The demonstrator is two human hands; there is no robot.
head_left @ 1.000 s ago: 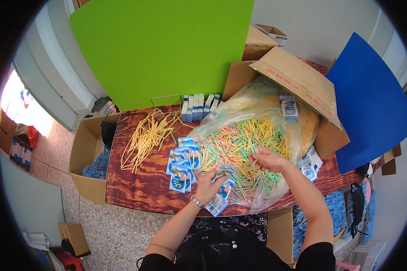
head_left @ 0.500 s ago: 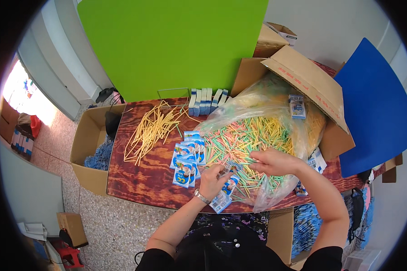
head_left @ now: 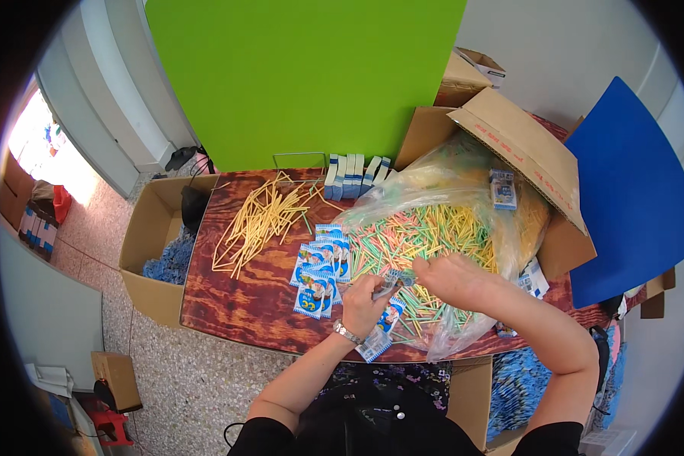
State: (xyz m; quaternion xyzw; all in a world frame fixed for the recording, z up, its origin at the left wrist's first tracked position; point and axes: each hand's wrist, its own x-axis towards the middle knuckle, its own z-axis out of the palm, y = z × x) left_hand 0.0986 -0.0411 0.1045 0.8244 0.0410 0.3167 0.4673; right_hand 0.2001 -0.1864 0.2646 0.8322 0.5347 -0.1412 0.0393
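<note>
My left hand [head_left: 363, 305], a watch on its wrist, pinches a small clear-and-blue packet [head_left: 396, 278] above the near part of the pile. My right hand [head_left: 450, 280] is closed, its fingertips at the packet's right end; what they hold is hidden. Beneath both hands spreads a heap of short pink, green and yellow sticks [head_left: 422, 237] on a clear plastic bag [head_left: 447, 343]. Flat blue-and-white packets [head_left: 311, 292] overlap in a stack left of the heap. More packets [head_left: 378, 343] lie partly under my left wrist.
Long yellow sticks [head_left: 257, 224] lie loose at the table's left. Blue-and-white bundles [head_left: 355, 175] stand at the back. An open cardboard box [head_left: 520, 140] tips over the bag at the right, a packet [head_left: 502, 188] on the plastic. Another box [head_left: 148, 251] adjoins the table's left edge.
My right hand has moved a little left, up to the packet, and its fingers have curled in. My left hand keeps hold of the packet. The whole view has shifted slightly.
</note>
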